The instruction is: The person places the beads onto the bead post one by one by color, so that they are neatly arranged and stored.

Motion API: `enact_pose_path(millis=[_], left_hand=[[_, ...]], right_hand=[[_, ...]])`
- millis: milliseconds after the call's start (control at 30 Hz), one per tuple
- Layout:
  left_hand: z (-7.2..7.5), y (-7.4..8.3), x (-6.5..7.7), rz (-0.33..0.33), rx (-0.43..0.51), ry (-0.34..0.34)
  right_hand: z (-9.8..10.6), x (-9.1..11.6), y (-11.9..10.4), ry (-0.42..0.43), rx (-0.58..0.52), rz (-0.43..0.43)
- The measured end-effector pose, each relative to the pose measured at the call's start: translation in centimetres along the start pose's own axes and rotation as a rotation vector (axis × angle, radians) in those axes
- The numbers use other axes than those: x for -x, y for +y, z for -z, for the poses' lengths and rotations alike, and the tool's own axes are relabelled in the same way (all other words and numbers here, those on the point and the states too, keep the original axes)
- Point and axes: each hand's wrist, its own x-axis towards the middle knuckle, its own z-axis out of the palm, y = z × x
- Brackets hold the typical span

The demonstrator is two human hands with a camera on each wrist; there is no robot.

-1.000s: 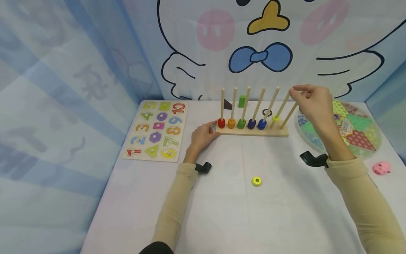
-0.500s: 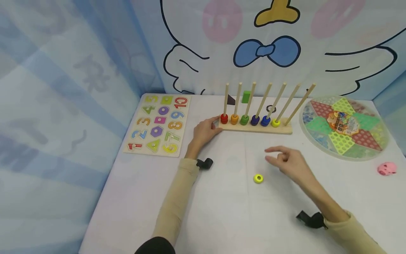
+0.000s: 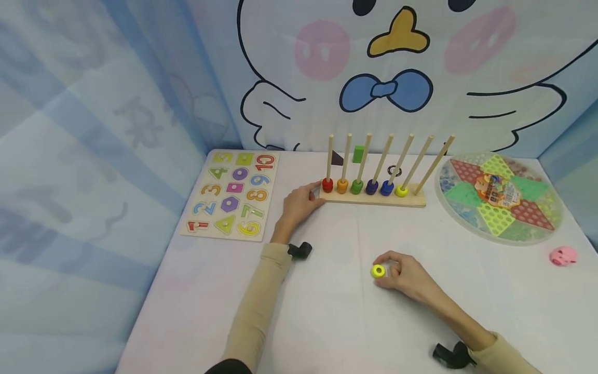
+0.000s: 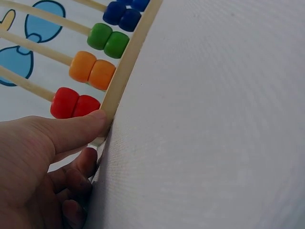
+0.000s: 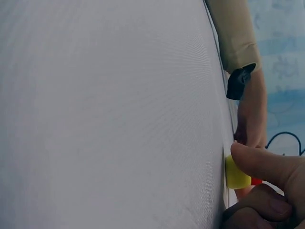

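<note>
A wooden peg stand point(image 3: 374, 199) with several upright pegs stands at the back of the table. Red point(image 3: 327, 185), orange point(image 3: 342, 186), green point(image 3: 357, 187), dark blue point(image 3: 371, 187), blue point(image 3: 386, 188) and yellow beads point(image 3: 401, 191) sit low on its pegs; the rightmost peg is bare. My left hand point(image 3: 299, 205) grips the stand's left end, its thumb along the base just below the red beads in the left wrist view. Nearer the front, my right hand point(image 3: 408, 278) pinches a loose yellow bead point(image 3: 378, 271) between thumb and finger at the tabletop.
A number puzzle board point(image 3: 229, 195) lies at the left. To the right are a round patterned board point(image 3: 502, 197) and a pink pig toy point(image 3: 562, 256). Behind the stand are a green block point(image 3: 358, 154), a dark wedge point(image 3: 337, 158) and a small ring point(image 3: 394, 170).
My right hand has come down from the rightmost pegs to the loose yellow bead and taken hold of it. The yellow bead on its peg has dropped to the base. My left hand stays put.
</note>
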Motion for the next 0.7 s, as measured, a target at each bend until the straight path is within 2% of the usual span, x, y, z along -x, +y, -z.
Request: enact_pose_path(millis=[167, 300, 467, 633, 700], left_hand=[[0.0, -0.1, -0.1, 0.002, 0.003, -0.001], [-0.1, 0.0, -0.2, -0.002, -0.004, -0.004], [-0.1, 0.1, -0.2, 0.004, -0.007, -0.002], [0.0, 0.0, -0.1, 0.014, -0.002, -0.005], [0.0, 0.0, -0.1, 0.013, 0.002, -0.012]], right_hand=[[0.1, -0.4, -0.6, 0.044, 0.058, -0.016], [2.0, -1.0, -2.1, 0.082, 0.076, -0.013], [7.3, -2.2, -6.0, 0.183, 0.107, 0.019], [13.1, -3.2, -10.3, 0.364, 0.131, 0.056], [15.1, -3.4, -11.7, 0.429, 0.096, 0.071]])
